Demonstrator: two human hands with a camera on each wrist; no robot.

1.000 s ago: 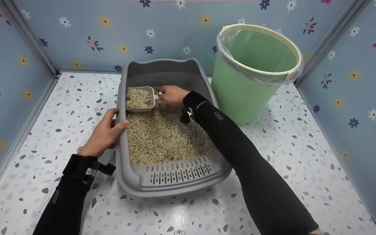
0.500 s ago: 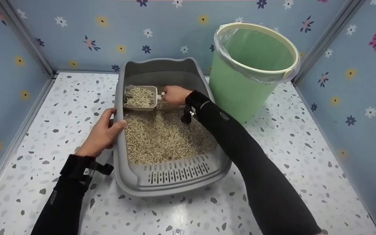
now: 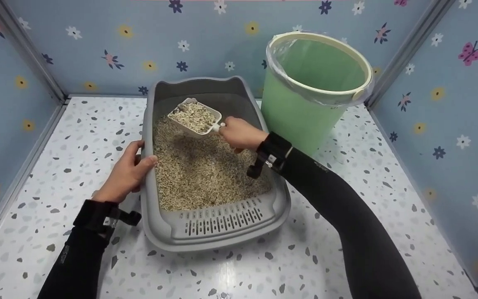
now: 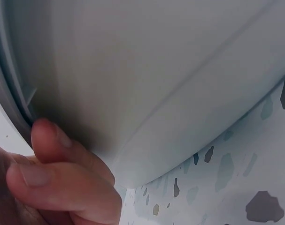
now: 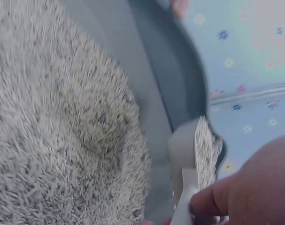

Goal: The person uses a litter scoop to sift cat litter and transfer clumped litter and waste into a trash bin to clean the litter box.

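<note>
My right hand (image 3: 242, 133) grips the handle of a white litter scoop (image 3: 215, 128), heaped with pale litter pellets (image 3: 195, 116). The scoop is lifted over the far half of a grey litter box (image 3: 216, 245), with its shadow on the litter (image 3: 218, 178) below. In the right wrist view the scoop (image 5: 182, 145) shows from the side, its handle between thumb and fingers. My left hand (image 3: 125, 172) holds the box's left rim, thumb on top. Its curled fingers (image 4: 62, 187) sit under the rim against the outer wall in the left wrist view.
A green bin (image 3: 295, 112) with a clear liner over its rim stands just right of the litter box, near the back wall. Flowered panels (image 3: 98, 45) close in the back and both sides. Speckled white flooring (image 3: 359, 199) surrounds the box.
My right hand has raised the loaded scoop out of the litter, moving it rightward and turning it so its front points to the upper left. My left hand keeps its hold on the rim.
</note>
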